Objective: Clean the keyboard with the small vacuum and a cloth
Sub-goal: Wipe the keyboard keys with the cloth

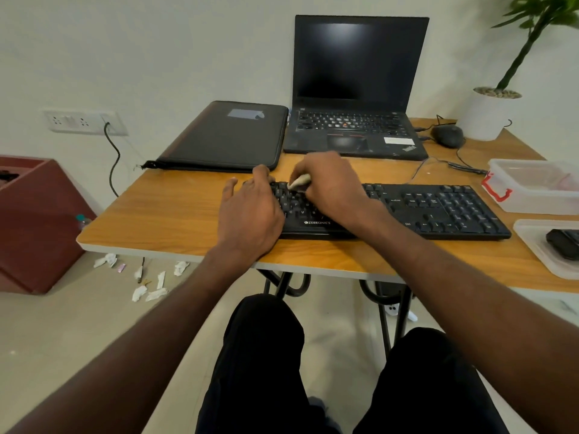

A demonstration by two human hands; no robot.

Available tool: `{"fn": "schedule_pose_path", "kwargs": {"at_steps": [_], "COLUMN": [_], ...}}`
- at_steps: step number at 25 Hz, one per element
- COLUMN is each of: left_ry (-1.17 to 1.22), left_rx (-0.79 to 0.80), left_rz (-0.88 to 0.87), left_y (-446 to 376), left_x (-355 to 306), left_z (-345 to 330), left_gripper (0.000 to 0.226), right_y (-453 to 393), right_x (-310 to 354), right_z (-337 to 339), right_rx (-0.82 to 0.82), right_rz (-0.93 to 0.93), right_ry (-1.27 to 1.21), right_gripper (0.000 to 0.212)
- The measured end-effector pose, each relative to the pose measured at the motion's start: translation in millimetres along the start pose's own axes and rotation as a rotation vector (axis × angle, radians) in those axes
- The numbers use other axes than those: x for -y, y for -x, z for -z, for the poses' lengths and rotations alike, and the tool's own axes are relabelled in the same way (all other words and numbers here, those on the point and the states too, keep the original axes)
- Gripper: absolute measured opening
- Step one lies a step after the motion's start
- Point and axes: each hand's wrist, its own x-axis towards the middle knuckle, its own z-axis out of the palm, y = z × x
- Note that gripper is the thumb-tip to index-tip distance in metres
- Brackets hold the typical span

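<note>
While a person sits at a wooden table [175, 211], the left hand [250, 214] rests with relaxed fingers on the left end of the black keyboard [438, 211] at the near edge, and the right hand [329, 186] pinches a small wad of pale cloth [299, 182] against its upper keys. Behind lie a dark sleeve [225, 136] and an open laptop [357, 89].

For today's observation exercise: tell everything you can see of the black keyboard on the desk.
The black keyboard is a full-size, plastic-looking board with a number pad and white "ZEBRONICS" lettering. It lies flat near the wooden desk's front edge. The left hand rests on its left end; the right hand presses a small whitish wad onto its keys.
</note>
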Motion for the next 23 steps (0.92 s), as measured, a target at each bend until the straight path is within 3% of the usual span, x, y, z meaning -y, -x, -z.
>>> {"fn": "schedule_pose_path", "kwargs": {"at_steps": [8,12,17,20,23], "left_ry": [0.007,-0.012,-0.013,-0.008,0.027], "left_rx": [0.015,0.014,0.027,0.018,0.014], "left_rz": [0.011,0.016,0.025,0.044,0.037], "left_y": [0,1,2,3,2], "left_x": [0,-2,-3,-5,-23], "left_z": [-1,0,1,4,5], "left_gripper": [0.035,0.035,0.033,0.033,0.051], "right_y": [15,18,21,28,31], "right_x": [-24,-12,-44,-35,-37], "right_z": [13,12,29,29,22], "right_rx": [-0.027,0.014,-0.014,0.046,0.036], "right_rz": [-0.176,-0.034,-0.205,-0.093,-0.083], "right_ry": [0.012,-0.012,0.066,-0.035,-0.032], "right_gripper": [0.021,0.024,0.026,0.033,0.034]}}
